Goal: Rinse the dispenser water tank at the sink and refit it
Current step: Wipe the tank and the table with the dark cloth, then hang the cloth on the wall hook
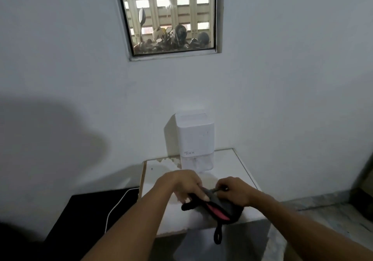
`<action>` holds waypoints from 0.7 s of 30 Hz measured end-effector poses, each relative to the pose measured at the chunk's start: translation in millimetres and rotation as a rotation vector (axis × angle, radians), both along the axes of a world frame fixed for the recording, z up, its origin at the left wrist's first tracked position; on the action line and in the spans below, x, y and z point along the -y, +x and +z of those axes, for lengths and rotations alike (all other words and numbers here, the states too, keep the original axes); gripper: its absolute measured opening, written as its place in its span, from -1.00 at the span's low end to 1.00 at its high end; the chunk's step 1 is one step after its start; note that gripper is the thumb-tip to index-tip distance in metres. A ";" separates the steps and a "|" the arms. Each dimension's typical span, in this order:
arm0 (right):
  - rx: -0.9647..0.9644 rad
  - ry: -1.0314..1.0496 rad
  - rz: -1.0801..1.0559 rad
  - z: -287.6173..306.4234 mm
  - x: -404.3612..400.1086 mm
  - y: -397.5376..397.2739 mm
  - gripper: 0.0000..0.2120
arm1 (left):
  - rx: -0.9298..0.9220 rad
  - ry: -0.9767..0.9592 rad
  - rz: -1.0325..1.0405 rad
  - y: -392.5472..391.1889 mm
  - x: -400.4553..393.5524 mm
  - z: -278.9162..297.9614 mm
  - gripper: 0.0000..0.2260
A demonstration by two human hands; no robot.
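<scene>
Nearest me, both hands worked a small black fabric pouch with red lining [217, 207]: left hand [181, 184] pinned its edge, right hand [234, 190] pinched the zip pull, apparently to open it. The white boxy plastic dispenser [194, 137], tank apparently fitted, stood untouched at twelve o'clock on the white table [238, 166].

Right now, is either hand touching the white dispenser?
No, both the left hand and right hand hold a dark pouch in front of the dispenser.
</scene>
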State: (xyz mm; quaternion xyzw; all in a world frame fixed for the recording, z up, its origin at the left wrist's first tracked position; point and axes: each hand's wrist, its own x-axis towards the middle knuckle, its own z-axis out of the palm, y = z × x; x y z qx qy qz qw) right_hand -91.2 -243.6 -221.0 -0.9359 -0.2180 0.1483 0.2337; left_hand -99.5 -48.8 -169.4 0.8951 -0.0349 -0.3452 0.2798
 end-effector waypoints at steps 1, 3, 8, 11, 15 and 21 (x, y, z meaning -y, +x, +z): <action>-0.019 0.052 -0.039 7.9 6.2 5.0 -0.80 | 0.006 -0.060 0.007 3.6 -1.6 13.0 -0.82; -0.091 0.163 -0.090 23.9 15.3 12.7 -0.81 | 0.026 -0.152 0.013 10.2 -1.9 35.2 -0.87; -0.127 0.230 -0.123 67.9 27.7 24.7 -0.75 | 0.109 -0.248 0.030 25.5 5.1 81.1 -0.91; -0.084 0.445 -0.181 98.5 31.9 26.4 -0.69 | 0.187 -0.305 0.050 35.0 9.1 106.2 -0.90; 0.143 0.679 -0.222 145.4 39.3 21.5 -0.69 | 0.278 -0.431 0.088 46.8 12.6 138.2 -0.81; 0.379 0.660 -0.170 194.2 46.5 12.8 -0.87 | 0.357 -0.524 0.126 53.8 19.5 186.5 -0.68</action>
